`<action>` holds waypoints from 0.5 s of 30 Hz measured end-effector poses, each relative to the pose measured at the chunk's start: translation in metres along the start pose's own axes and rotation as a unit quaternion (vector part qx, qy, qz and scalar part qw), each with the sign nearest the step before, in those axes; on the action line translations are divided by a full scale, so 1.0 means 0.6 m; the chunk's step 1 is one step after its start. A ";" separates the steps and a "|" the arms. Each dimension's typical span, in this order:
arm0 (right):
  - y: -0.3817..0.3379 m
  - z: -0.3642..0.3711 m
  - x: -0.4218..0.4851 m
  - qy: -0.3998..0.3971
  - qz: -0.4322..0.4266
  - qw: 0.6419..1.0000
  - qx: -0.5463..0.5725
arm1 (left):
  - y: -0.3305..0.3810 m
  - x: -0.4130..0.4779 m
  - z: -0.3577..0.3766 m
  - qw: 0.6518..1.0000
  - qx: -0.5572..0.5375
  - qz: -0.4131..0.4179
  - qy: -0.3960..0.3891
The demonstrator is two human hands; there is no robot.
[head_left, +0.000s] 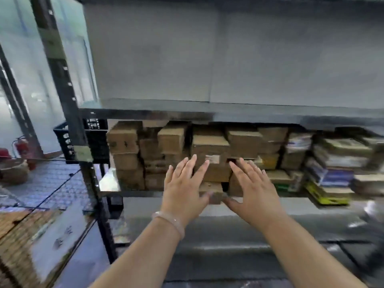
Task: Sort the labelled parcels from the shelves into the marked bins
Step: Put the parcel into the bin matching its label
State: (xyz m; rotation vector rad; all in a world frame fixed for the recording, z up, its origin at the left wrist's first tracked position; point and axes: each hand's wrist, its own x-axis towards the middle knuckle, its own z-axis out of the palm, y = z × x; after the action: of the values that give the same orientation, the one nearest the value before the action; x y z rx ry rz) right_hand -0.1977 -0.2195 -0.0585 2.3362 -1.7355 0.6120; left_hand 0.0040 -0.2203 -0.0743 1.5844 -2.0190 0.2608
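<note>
- Small parcel [211, 191] (a brown box) sits at the front of the shelf [135, 193], under the other stacked boxes [209, 150].
- It lies between the left hand [182, 188] and the right hand [254, 189].
- Both hands are flat, with fingers straight and spread.
- The thumbs reach toward it, but it is too blurry to see a touch.

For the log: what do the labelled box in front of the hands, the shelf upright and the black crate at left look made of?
The labelled box looks like brown cardboard, matt, with a pale paper label stuck on its front. The shelf upright seems to be dark painted metal, probably steel, judging by its punched slots. The black crate is likely moulded plastic, given its lattice walls.
</note>
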 end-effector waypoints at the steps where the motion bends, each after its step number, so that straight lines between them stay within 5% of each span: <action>1: 0.040 -0.016 -0.022 0.007 0.025 1.000 -0.009 | 0.048 0.012 0.014 1.000 -0.012 0.027 -0.003; 15: 0.397 -0.148 -0.225 0.001 0.255 0.963 -0.084 | 0.480 0.132 0.167 0.961 -0.091 0.249 -0.085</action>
State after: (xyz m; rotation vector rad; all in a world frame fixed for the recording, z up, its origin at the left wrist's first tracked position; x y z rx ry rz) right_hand -0.4752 -0.1419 -0.0603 1.7754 -2.3032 0.5063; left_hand -0.3091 -0.2518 -0.0633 0.9969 -2.4777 0.1205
